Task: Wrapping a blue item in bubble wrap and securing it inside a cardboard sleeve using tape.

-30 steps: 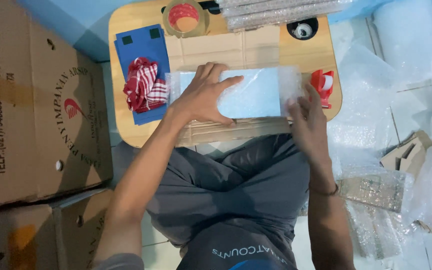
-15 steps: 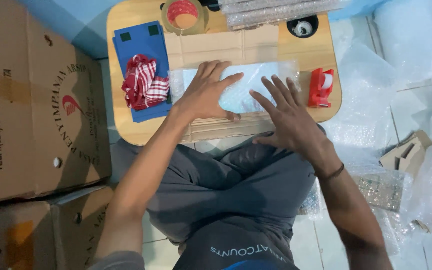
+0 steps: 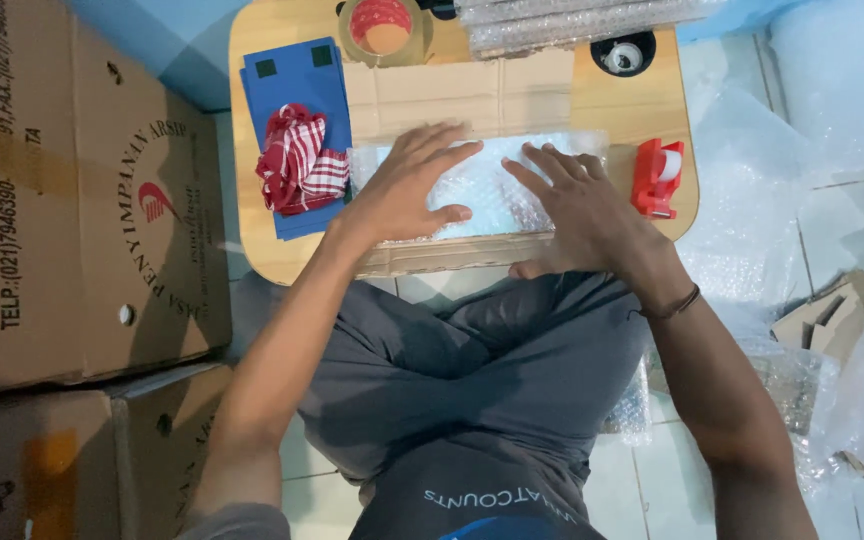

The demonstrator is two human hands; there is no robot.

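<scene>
Head view: a bubble-wrapped parcel lies under both hands. Left hand and right hand press it flat, fingers spread, grasping nothing.

There is a single view, taken from a camera worn on the person's head. It looks almost straight down, so the person's own grey-trousered lap fills the lower middle of the frame and both forearms run up from the bottom edge. The small light wooden bench with rounded corners lies across the top, its far edge cut off by the frame. The camera sits close, within arm's reach of the bench. Large brown cardboard boxes fill the left side; crumpled clear bubble wrap on the tiled floor fills the right.
</scene>
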